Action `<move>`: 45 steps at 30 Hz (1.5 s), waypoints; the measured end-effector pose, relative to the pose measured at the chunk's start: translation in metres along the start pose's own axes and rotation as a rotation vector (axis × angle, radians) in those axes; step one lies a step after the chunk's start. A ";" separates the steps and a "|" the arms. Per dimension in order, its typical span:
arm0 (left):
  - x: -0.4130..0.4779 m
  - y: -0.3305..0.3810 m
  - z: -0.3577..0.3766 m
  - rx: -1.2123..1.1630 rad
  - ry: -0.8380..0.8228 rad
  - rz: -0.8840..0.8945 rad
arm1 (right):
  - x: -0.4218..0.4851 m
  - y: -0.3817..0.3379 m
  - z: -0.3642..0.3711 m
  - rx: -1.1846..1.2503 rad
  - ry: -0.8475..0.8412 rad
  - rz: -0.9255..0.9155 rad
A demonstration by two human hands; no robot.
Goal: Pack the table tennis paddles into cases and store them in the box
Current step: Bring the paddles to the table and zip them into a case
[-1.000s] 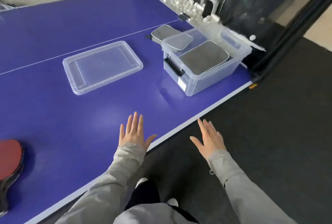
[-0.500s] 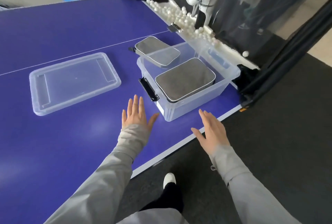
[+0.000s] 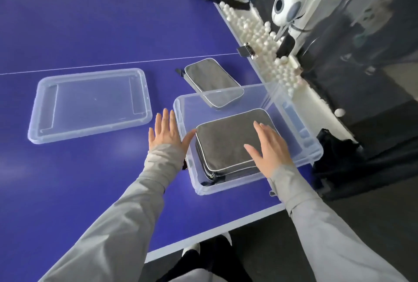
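1. Paddle cases, both grey with pale piping: one case (image 3: 228,146) lies flat inside the clear plastic box (image 3: 300,143), and the right hand (image 3: 270,148) hovers over its near right part, fingers spread and grasping nothing; whether the palm touches the case cannot be told.
2. Left hand (image 3: 168,131) is spread flat and empty just outside the box's left wall, its thumb reaching toward the wall by the case's corner.
3. Both arms wear light grey sleeves (image 3: 156,168).
4. A second case (image 3: 211,78) lies on the blue desk (image 3: 90,30) just behind the box, partly seen through the box's far wall.
5. The box's clear lid (image 3: 90,103) lies flat on the desk, to the left of the box and apart from it.
6. White balls (image 3: 264,39) fill a tray along the desk's right edge, beside a white ball machine (image 3: 287,8).
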State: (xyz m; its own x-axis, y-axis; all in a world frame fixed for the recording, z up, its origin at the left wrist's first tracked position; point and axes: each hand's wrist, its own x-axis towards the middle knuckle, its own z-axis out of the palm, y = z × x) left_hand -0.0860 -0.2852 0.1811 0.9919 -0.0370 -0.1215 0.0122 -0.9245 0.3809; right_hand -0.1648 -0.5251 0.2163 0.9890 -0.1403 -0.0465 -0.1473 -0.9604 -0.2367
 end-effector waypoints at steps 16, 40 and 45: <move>0.121 0.058 0.014 -0.185 0.012 -0.509 | 0.289 0.057 0.000 -0.020 -0.125 -0.107; 0.128 0.054 0.029 -0.232 0.146 -0.572 | 0.428 0.060 0.106 0.117 -0.356 0.097; 0.127 0.055 0.028 -0.225 0.165 -0.557 | 0.420 0.044 0.072 0.236 -0.120 -0.048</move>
State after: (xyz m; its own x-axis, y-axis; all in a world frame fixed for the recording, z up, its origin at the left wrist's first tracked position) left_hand 0.0369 -0.3513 0.1613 0.8349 0.5039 -0.2213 0.5423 -0.6847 0.4870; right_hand 0.2432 -0.6090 0.1163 0.9886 -0.0530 -0.1408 -0.1128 -0.8803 -0.4608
